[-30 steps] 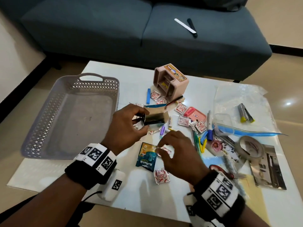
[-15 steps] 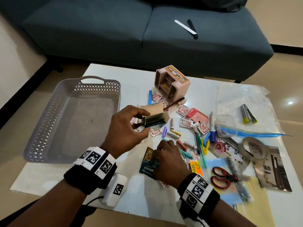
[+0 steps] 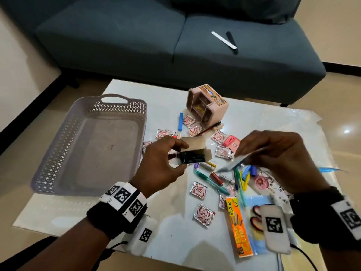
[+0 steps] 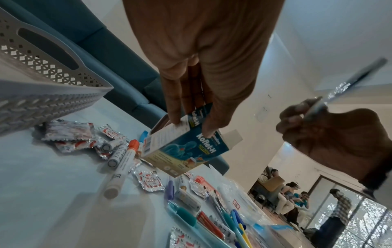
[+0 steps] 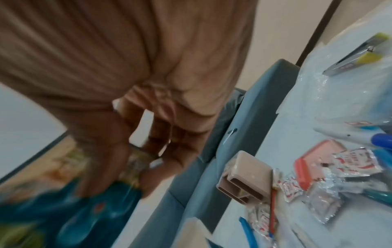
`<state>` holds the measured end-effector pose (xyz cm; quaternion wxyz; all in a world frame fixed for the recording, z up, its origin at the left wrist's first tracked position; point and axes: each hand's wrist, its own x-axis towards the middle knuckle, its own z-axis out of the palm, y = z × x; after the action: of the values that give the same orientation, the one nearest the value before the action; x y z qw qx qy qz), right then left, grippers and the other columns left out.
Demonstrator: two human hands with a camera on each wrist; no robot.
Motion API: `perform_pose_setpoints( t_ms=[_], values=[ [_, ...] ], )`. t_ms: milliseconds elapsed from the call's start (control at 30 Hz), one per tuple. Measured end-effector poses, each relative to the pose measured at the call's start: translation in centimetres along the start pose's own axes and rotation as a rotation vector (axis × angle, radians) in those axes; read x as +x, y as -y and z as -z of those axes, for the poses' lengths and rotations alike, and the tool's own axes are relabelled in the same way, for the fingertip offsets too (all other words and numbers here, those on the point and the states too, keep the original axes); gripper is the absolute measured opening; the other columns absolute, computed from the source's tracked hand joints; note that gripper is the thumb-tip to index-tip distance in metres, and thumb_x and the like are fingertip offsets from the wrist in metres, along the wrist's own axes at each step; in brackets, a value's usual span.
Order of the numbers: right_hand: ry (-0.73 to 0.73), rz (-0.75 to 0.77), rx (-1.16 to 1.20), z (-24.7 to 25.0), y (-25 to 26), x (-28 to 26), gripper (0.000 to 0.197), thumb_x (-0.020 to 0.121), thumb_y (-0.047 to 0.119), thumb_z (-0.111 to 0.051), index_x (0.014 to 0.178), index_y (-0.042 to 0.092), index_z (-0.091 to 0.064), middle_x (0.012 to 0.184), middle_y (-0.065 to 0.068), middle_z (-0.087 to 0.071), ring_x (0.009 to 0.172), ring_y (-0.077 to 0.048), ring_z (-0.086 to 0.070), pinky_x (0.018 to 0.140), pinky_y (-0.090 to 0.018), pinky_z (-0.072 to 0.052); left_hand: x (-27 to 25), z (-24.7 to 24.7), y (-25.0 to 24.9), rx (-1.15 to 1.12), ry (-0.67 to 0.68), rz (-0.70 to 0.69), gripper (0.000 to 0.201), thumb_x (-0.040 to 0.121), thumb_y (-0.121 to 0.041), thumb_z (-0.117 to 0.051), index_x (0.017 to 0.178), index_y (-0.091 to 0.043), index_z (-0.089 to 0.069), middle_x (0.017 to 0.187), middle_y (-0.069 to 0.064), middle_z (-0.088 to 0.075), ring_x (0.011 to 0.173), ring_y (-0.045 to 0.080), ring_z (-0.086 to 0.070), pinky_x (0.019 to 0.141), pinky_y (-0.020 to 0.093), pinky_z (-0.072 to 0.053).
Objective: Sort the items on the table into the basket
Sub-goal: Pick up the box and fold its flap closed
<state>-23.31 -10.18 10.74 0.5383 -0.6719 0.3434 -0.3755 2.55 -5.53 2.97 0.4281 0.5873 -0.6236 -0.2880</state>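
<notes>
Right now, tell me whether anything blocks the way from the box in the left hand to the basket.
Nothing visible does. The left hand holds the open box above the table, just right of the basket, whose near wall is low and whose floor looks bare. Only sachets lie below.

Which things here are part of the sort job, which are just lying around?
In the job:
left hand holding the open Koflet-H box
right hand pinching a foil strip
basket
sachets, pens on the table

Lying about:
two nail files on the sofa
</notes>
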Motion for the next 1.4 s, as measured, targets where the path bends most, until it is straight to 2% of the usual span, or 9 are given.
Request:
perform_pose_setpoints(
  t_ms=[100,200,500,733,933,1067,1233,1333,1400],
  values=[
    [-0.275,0.139,-0.173,-0.9,0.3,-0.2,0.017,0.071,-0.003,-0.076,0.085,0.004,-0.073,0.082,-0.006,-0.074,0.079,-0.026,-0.071,0.075,-0.032,-0.058,-0.2,-0.6,-0.3,-0.017,0.036,0.022,0.048,0.065,-0.002,-0.084,0.107,-0.019,-0.068,0.103,-0.01,-0.065,0.096,0.005,-0.064,0.084,0.02,-0.057],
    [-0.359,0.178,-0.363,-2.9,-0.9,-0.2,0.015,0.074,-0.001,-0.08,0.086,0.007,-0.075,0.08,0.001,-0.075,0.076,-0.017,-0.071,0.074,-0.025,-0.058,-0.4,-1.1,-0.6,-0.07,0.079,0.041,0.05,0.064,-0.002,-0.086,0.106,-0.022,-0.068,0.103,-0.009,-0.066,0.098,0.009,-0.065,0.085,0.028,-0.058],
    [-0.305,0.296,-0.694,-4.6,-3.6,-0.6,0.02,0.07,-0.009,-0.074,0.079,0.009,-0.076,0.075,0.001,-0.069,0.068,-0.011,-0.063,0.064,-0.029,-0.053,-0.6,-1.3,-0.7,-0.203,0.109,0.142,0.048,0.061,0.0,-0.088,0.102,-0.018,-0.07,0.094,-0.002,-0.067,0.093,0.011,-0.067,0.081,0.029,-0.06],
    [-0.291,0.358,-0.899,-4.5,-4.0,-0.5,0.02,0.07,-0.012,-0.068,0.077,0.007,-0.073,0.076,-0.005,-0.066,0.072,-0.024,-0.06,0.061,-0.039,-0.049,-0.6,-1.3,-0.5,-0.166,0.135,0.133,0.044,0.062,-0.005,-0.088,0.098,-0.023,-0.07,0.095,-0.004,-0.068,0.094,0.012,-0.067,0.08,0.03,-0.06],
    [-0.286,0.351,-0.941,-4.9,-3.7,-0.7,0.021,0.068,-0.011,-0.069,0.076,0.008,-0.073,0.076,-0.004,-0.065,0.072,-0.024,-0.059,0.059,-0.037,-0.049,-0.7,-1.3,-0.7,-0.172,0.115,0.115,0.031,0.061,-0.004,-0.089,0.08,-0.015,-0.067,0.086,-0.003,-0.067,0.084,0.013,-0.067,0.074,0.029,-0.061],
    [-0.332,0.296,-0.866,-4.6,-3.7,-0.5,0.018,0.068,-0.009,-0.07,0.076,0.007,-0.072,0.074,-0.003,-0.064,0.068,-0.02,-0.059,0.059,-0.037,-0.05,-0.7,-1.2,-0.8,-0.189,0.156,0.097,0.035,0.063,-0.003,-0.087,0.087,-0.021,-0.068,0.09,-0.006,-0.068,0.09,0.016,-0.067,0.078,0.032,-0.061],
    [-0.417,0.164,-0.744,-4.3,-3.1,-0.8,0.019,0.068,-0.004,-0.075,0.077,0.013,-0.07,0.072,0.006,-0.066,0.064,-0.008,-0.059,0.064,-0.015,-0.048,-0.8,-1.2,-1.0,-0.169,0.173,0.062,0.042,0.062,-0.003,-0.087,0.096,-0.02,-0.07,0.097,-0.005,-0.066,0.093,0.016,-0.066,0.079,0.028,-0.06],
    [-0.412,0.128,-0.738,-4.3,-3.3,-0.7,0.02,0.069,-0.002,-0.075,0.076,0.015,-0.068,0.072,0.007,-0.066,0.066,-0.008,-0.06,0.065,-0.014,-0.049,-0.8,-1.1,-0.8,-0.135,0.139,0.054,0.034,0.06,-0.004,-0.088,0.083,-0.02,-0.068,0.09,-0.006,-0.065,0.088,0.015,-0.066,0.076,0.029,-0.061],
    [-0.376,0.182,-0.772,-4.4,-3.3,-0.8,0.021,0.065,-0.006,-0.074,0.075,0.011,-0.068,0.074,0.002,-0.065,0.068,-0.011,-0.06,0.065,-0.019,-0.052,-0.8,-1.2,-0.9,-0.09,0.1,0.049,0.033,0.058,-0.008,-0.089,0.077,-0.02,-0.065,0.083,-0.009,-0.065,0.083,0.011,-0.065,0.072,0.027,-0.061]
  ],
)
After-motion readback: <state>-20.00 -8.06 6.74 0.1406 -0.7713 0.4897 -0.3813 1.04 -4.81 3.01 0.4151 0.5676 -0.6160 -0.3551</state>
